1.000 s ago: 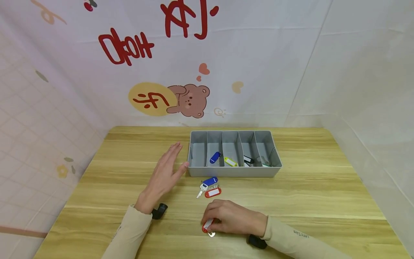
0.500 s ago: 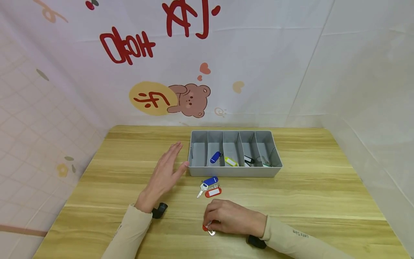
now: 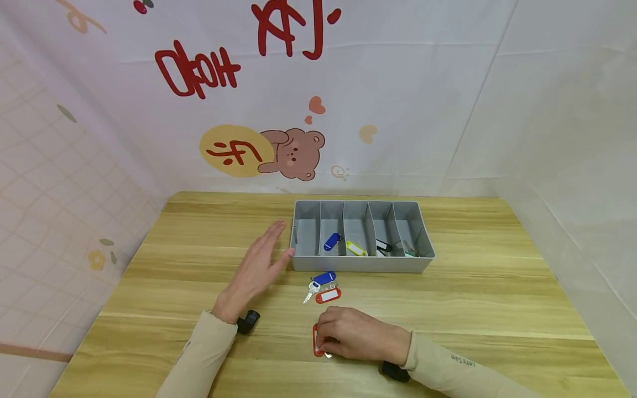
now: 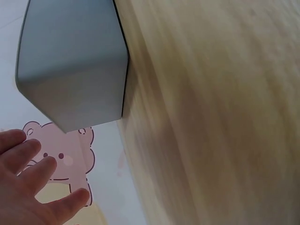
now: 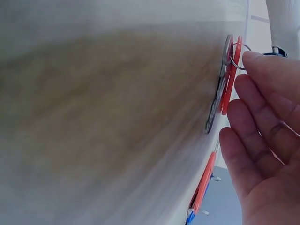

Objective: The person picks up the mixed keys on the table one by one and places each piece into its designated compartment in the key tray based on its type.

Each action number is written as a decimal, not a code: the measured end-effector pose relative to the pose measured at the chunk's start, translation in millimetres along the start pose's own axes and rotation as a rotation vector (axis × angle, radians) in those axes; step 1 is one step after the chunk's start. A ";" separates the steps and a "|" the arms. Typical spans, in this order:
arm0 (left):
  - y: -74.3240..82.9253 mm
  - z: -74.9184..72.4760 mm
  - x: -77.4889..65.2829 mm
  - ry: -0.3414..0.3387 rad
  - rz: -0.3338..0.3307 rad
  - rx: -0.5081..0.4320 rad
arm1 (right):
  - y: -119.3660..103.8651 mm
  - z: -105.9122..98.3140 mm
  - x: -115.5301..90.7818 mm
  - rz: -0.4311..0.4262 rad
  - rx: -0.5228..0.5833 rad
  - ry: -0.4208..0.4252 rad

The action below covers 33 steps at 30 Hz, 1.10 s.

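My right hand (image 3: 354,334) is low over the table, thumb and fingertips pinching a red key tag (image 3: 316,342) at its split ring. In the right wrist view this key tag hangs beside a metal key (image 5: 214,103), the thumb tip right at the ring (image 5: 241,56). The left hand (image 3: 255,272) is beside the grey divided tray (image 3: 363,265) with fingers straight and spread, its thumb tip close to the tray's front left corner. Between hands and tray lie a blue key tag (image 3: 324,278), another red key tag (image 3: 328,296) and a silver key (image 3: 312,289).
Inside the tray, a blue tag (image 3: 332,241), a yellow tag (image 3: 356,249) and a black tag (image 3: 382,245) lie in separate compartments. Something green-edged (image 3: 411,254) is in the rightmost one. A printed cloth (image 3: 398,99) hangs behind the wooden table (image 3: 487,309).
The red key tag in my right hand has turned from slanted to nearly straight away from me, the hand staying almost in place. My left hand has shifted very slightly right.
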<state>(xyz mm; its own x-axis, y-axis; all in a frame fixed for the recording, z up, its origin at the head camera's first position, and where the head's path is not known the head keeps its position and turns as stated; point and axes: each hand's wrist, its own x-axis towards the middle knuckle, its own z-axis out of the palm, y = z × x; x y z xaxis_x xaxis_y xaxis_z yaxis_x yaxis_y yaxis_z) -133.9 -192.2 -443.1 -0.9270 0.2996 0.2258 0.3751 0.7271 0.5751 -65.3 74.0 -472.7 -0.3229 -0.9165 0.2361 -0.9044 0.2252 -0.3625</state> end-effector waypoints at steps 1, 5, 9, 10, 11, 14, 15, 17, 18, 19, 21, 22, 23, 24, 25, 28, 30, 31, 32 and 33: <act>0.0 0.4 0.3 -0.011 -0.001 0.001 | 0.1 -0.7 -0.2 0.001 0.002 0.007; 0.2 1.9 1.5 -0.052 0.008 0.026 | 1.2 -4.1 -0.7 0.025 0.022 0.027; -0.1 3.9 2.8 -0.074 0.028 0.051 | 1.8 -8.1 -1.8 0.066 0.044 0.028; -0.3 4.5 3.0 -0.079 0.030 0.054 | 1.8 -9.5 -2.0 0.073 0.053 0.031; -0.3 5.0 3.1 -0.083 0.035 0.059 | 1.8 -10.7 -2.2 0.081 0.060 0.033; -0.8 6.6 3.4 -0.090 0.046 0.072 | 1.8 -14.2 -2.7 0.098 0.087 0.042; -1.0 7.0 3.4 -0.092 0.049 0.076 | 1.9 -15.2 -3.0 0.103 0.096 0.045; -0.9 7.4 3.3 -0.097 0.050 0.085 | 2.3 -17.0 -3.5 0.113 0.106 0.058; -1.1 7.8 3.5 -0.099 0.049 0.089 | 2.6 -18.0 -4.0 0.117 0.111 0.067; -1.2 8.0 3.6 -0.101 0.046 0.090 | 2.9 -19.2 -4.3 0.120 0.115 0.079; -1.1 8.5 4.0 -0.109 0.041 0.092 | 3.9 -21.6 -4.9 0.128 0.121 0.108; -1.3 8.9 4.3 -0.112 0.040 0.093 | 4.5 -23.0 -5.1 0.128 0.120 0.125; -1.3 9.1 4.4 -0.114 0.038 0.095 | 5.2 -24.4 -5.2 0.129 0.121 0.141; -1.2 9.3 4.5 -0.118 0.036 0.093 | 5.8 -25.8 -5.1 0.130 0.121 0.157; -1.0 9.6 4.6 -0.120 0.034 0.092 | 6.4 -27.3 -5.0 0.130 0.120 0.172; -0.8 10.4 4.6 -0.130 0.025 0.098 | 8.0 -31.6 -3.7 0.133 0.122 0.215; -0.3 10.1 4.4 -0.137 0.015 0.098 | 9.0 -34.4 -1.9 0.139 0.136 0.250; -0.2 10.0 4.3 -0.140 0.012 0.099 | 9.6 -36.0 -0.8 0.140 0.140 0.271; 0.1 9.8 4.2 -0.142 0.010 0.099 | 10.2 -37.5 0.4 0.143 0.148 0.294; 0.4 9.5 4.2 -0.144 0.007 0.098 | 11.0 -39.1 1.8 0.142 0.156 0.320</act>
<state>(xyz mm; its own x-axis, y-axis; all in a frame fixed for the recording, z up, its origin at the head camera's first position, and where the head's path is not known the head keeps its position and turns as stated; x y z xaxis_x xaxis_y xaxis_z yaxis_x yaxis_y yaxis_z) -137.6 -184.8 -449.4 -0.9162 0.3853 0.1101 0.3870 0.7792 0.4930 -86.7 87.7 -441.0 -0.5350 -0.7245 0.4345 -0.7990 0.2669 -0.5389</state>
